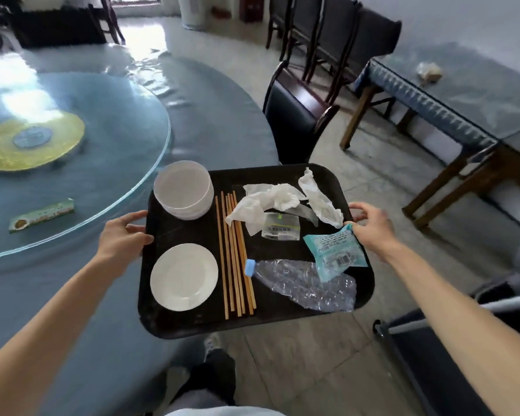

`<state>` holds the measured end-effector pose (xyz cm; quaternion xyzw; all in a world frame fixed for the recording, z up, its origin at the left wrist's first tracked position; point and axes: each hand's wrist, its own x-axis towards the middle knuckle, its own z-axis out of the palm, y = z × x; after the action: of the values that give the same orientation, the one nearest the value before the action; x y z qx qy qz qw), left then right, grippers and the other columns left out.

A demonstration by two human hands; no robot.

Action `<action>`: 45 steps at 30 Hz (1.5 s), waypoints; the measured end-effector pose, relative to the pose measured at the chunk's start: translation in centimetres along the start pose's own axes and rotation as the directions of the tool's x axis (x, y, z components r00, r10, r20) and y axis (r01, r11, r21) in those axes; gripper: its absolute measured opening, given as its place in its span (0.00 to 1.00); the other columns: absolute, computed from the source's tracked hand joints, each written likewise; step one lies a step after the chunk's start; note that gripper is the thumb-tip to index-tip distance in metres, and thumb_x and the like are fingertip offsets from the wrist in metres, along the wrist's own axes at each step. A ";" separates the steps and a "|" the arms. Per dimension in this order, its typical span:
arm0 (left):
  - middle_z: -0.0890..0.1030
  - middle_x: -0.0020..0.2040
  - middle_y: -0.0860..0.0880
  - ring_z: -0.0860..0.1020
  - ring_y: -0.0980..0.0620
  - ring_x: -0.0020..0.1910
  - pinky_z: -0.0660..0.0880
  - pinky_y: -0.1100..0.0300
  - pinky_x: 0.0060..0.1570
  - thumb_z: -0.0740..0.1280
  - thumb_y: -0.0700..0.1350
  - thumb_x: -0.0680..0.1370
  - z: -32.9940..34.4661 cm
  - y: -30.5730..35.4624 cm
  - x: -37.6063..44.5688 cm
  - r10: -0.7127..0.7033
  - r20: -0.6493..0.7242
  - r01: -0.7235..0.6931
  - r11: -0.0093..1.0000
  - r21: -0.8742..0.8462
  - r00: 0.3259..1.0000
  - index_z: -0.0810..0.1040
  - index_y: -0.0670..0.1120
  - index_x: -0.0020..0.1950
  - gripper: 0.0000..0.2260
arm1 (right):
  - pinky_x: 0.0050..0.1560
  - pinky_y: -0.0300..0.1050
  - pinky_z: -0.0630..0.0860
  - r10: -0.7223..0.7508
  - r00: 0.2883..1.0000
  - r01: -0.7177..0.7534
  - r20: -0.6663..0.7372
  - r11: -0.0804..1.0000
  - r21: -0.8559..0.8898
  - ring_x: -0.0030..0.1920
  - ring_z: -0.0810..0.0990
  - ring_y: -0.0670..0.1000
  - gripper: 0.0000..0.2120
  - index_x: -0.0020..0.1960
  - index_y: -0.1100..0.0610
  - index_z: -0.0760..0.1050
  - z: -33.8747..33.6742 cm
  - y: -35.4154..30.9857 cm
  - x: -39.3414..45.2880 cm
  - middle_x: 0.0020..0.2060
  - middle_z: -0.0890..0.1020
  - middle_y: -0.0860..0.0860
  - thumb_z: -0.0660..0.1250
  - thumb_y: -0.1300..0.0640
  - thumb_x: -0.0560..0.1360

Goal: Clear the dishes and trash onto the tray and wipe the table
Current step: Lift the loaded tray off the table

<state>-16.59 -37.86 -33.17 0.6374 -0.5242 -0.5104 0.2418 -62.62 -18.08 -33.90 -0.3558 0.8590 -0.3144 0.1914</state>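
Right now, at nine o'clock of my view, a green paper sleeve (41, 215) lies on the round table (216, 127), just outside the glass turntable (126, 163); its print is too blurred to read. My left hand (123, 238) grips the left rim of the black tray (192, 321), thumb on top, the other fingers hidden under the edge. On the tray, at ten o'clock, sits a stack of white bowls (183, 190); I cannot count them. At seven o'clock lies a white plate (183, 276). Beside it, wooden chopsticks (234, 256) run lengthwise, their far ends tucked under crumpled tissues (270, 202). A second tissue (318, 199) lies at one o'clock. Between them is a clear sachet (280, 228) with small, illegible text. A crushed plastic bottle (306, 285) with a blue cap lies at five o'clock, partly covered by a teal wrapper (335, 255). My right hand (370, 228) curls over the right rim, fingertips touching the wrapper's corner; whether they pinch it I cannot tell. The tray's left half overlaps the table; whether it rests there is unclear. At three o'clock a cart frame (433, 322) is cut off.
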 end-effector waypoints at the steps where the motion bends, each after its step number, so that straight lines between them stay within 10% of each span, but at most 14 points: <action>1: 0.85 0.54 0.38 0.82 0.40 0.46 0.80 0.39 0.56 0.68 0.25 0.72 1.3 1.1 -0.4 0.023 0.039 -0.023 1.000 0.011 0.999 0.78 0.47 0.70 0.29 | 0.43 0.41 0.71 0.020 0.999 -0.020 -0.026 1.000 0.008 0.44 0.80 0.51 0.21 0.65 0.51 0.80 -1.7 1.2 -1.0 0.41 0.81 0.47 0.76 0.63 0.74; 10: 0.84 0.47 0.41 0.82 0.40 0.45 0.81 0.47 0.49 0.68 0.25 0.74 15.8 10.7 -6.2 0.185 0.327 -0.236 0.964 0.123 0.927 0.78 0.45 0.69 0.26 | 0.48 0.47 0.78 0.238 0.933 -0.218 -0.270 0.970 0.104 0.48 0.83 0.54 0.22 0.64 0.48 0.80 -16.4 12.2 -10.7 0.40 0.82 0.44 0.74 0.65 0.73; 25: 0.83 0.40 0.40 0.82 0.42 0.41 0.83 0.47 0.47 0.65 0.23 0.74 45.8 23.6 -21.0 0.285 0.715 -0.532 0.835 0.142 0.638 0.81 0.43 0.65 0.24 | 0.62 0.52 0.78 0.602 0.620 -0.497 -0.503 0.797 0.342 0.55 0.81 0.55 0.24 0.66 0.49 0.80 -38.3 28.4 -26.6 0.48 0.83 0.51 0.65 0.68 0.75; 33: 0.86 0.47 0.40 0.85 0.40 0.47 0.84 0.48 0.47 0.67 0.26 0.74 65.6 28.4 -27.3 0.337 0.796 -0.658 0.746 0.099 0.502 0.82 0.45 0.65 0.23 | 0.42 0.47 0.79 0.667 0.465 -0.532 -0.582 0.736 0.419 0.46 0.81 0.51 0.23 0.66 0.48 0.79 -46.5 39.1 -28.2 0.52 0.82 0.53 0.60 0.68 0.77; 42: 0.86 0.50 0.43 0.84 0.42 0.48 0.81 0.50 0.54 0.71 0.30 0.74 85.4 28.4 -31.6 0.329 0.866 -0.799 0.589 0.123 0.375 0.80 0.46 0.69 0.25 | 0.49 0.47 0.76 0.756 0.316 -0.607 -0.573 0.625 0.490 0.51 0.81 0.55 0.24 0.68 0.50 0.78 -52.5 51.5 -26.4 0.49 0.82 0.54 0.64 0.69 0.76; 45: 0.86 0.48 0.46 0.83 0.51 0.42 0.80 0.58 0.43 0.69 0.29 0.74 89.5 28.0 -32.8 0.336 0.872 -0.833 0.537 0.133 0.356 0.81 0.46 0.68 0.24 | 0.44 0.43 0.73 0.782 0.292 -0.626 -0.550 0.591 0.509 0.47 0.80 0.53 0.25 0.69 0.51 0.77 -52.7 54.4 -26.3 0.46 0.81 0.52 0.64 0.70 0.77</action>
<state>-107.04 3.08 -28.93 0.1468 -0.8978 -0.4143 -0.0290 -100.76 52.29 -29.49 0.2394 0.8879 -0.3925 -0.0164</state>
